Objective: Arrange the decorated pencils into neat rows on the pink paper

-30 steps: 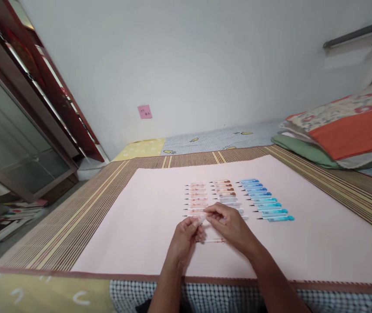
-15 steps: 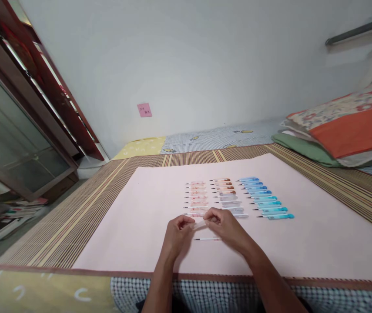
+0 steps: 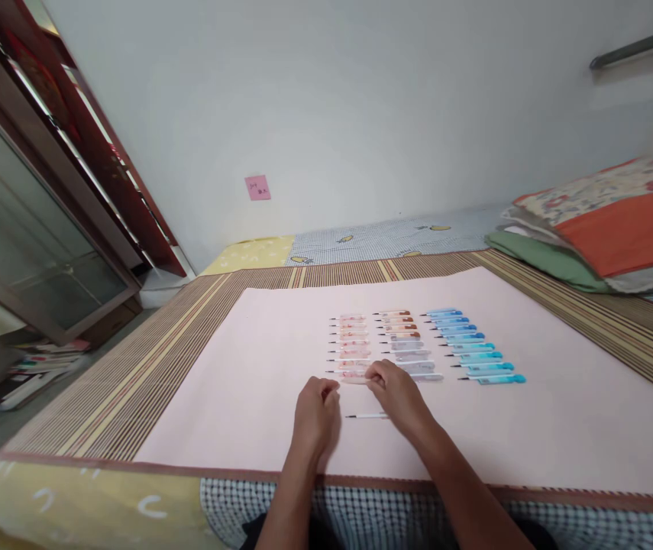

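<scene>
Three columns of pens lie on a pale pink sheet (image 3: 234, 367): pink pens (image 3: 350, 336), brown and grey pens (image 3: 403, 340), blue pens (image 3: 469, 347). My right hand (image 3: 399, 397) is closed in a pinch on a pink pen (image 3: 353, 379) at the near end of the pink column. My left hand (image 3: 315, 416) rests just left of it with fingers curled and thumb against forefinger; whether anything is in them is hidden. A thin white refill (image 3: 366, 416) lies loose on the sheet between my two hands.
The sheet lies on a striped mat (image 3: 131, 367) over a bed. Folded pillows and quilts (image 3: 606, 229) are stacked at the right. A glass-fronted cabinet (image 3: 28, 229) and books (image 3: 22, 374) are on the left. A pink sticky note (image 3: 258, 187) is on the wall.
My hands have come apart: the left has let go and curled back, while the right has carried the pink pen toward the near end of the pink column. The refill lies uncovered.
</scene>
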Motion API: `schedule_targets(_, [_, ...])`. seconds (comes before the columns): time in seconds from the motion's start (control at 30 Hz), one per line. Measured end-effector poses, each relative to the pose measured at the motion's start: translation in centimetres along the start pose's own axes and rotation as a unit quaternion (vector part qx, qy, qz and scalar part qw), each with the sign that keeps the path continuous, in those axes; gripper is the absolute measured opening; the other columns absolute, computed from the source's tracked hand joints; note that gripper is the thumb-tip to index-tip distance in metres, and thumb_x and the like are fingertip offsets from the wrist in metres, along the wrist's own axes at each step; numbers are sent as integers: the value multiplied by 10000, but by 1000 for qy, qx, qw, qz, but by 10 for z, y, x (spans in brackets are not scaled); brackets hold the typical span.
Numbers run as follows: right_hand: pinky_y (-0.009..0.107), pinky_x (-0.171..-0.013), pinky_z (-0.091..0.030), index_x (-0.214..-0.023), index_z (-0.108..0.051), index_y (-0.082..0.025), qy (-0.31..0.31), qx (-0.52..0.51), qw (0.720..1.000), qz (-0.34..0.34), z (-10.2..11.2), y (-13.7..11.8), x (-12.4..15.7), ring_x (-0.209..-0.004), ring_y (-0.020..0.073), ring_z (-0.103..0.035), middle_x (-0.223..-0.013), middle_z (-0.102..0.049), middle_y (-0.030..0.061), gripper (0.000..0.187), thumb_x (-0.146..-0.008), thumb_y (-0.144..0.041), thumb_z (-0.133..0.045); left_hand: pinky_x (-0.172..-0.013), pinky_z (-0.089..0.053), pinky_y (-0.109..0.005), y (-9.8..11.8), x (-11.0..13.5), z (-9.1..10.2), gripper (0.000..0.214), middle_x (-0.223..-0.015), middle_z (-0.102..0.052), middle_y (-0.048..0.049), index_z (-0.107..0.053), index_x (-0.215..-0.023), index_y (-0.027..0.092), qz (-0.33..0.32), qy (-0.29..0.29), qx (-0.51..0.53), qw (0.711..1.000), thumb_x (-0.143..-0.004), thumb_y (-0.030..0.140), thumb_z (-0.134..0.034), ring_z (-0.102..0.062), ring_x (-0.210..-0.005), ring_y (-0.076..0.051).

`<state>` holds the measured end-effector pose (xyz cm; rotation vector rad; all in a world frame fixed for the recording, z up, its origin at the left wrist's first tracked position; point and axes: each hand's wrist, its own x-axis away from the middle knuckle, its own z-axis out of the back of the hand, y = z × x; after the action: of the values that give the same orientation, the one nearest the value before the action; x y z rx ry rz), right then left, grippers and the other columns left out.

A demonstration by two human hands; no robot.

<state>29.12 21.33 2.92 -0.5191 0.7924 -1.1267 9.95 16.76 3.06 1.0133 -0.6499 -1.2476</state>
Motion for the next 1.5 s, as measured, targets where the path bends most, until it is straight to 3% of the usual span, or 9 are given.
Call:
schedule_targets(0.37, [283, -669, -388, -788, -569, -230, -14, 53, 998, -14, -9, 3, 0, -763, 182, -593, -860, -642, 27, 145, -850, -113, -511, -822, -434, -352, 14, 6, -2, 179, -940, -611, -73, -714, -843, 207, -22, -23, -97, 995, -889, 149, -551, -587, -864, -225])
schedule_targets(1.03, [285, -670, -403, -786, -556, -242, 2, 63, 998, -12, -14, 4, -2, -760, 189, -614, -838, -659, 26, 127, -866, -152, -516, -839, -442, -352, 10, 5, -3, 159, -946, -624, -80, -721, -851, 201, -30, -17, -99, 994, -869, 145, -573, -606, -902, -232])
schedule_targets(1.2, [296, -672, -406, -782, -596, -237, 10, 28, 999, -15, 12, -4, 3, -739, 188, -603, -815, -664, 24, 121, -856, -182, -517, -818, -460, -346, 10, 7, 1, 116, -927, -681, -65, -694, -889, 206, -14, 5, -48, 999, -855, 142, -603, -625, -865, -216])
schedule_targets(1.37, [310, -704, -419, -746, -651, -236, -63, 26, 997, -27, 52, -4, 22, -780, 193, -617, -841, -679, 21, 158, -813, -157, -532, -778, -458, -337, 11, 22, 3, 69, -903, -676, -36, -713, -864, 230, -56, -41, -21, 997, -828, 194, -666, -607, -836, -204])
schedule_targets(1.5, [339, -810, -439, -835, -720, -227, -93, 61, 994, -18, 52, 3, 37, -916, 228, -635, -963, -703, 58, 161, -791, -116, -613, -837, -466, -347, 9, 30, -4, 179, -947, -635, -44, -733, -894, 228, -79, -77, -62, 992, -767, 109, -691, -599, -930, -220])
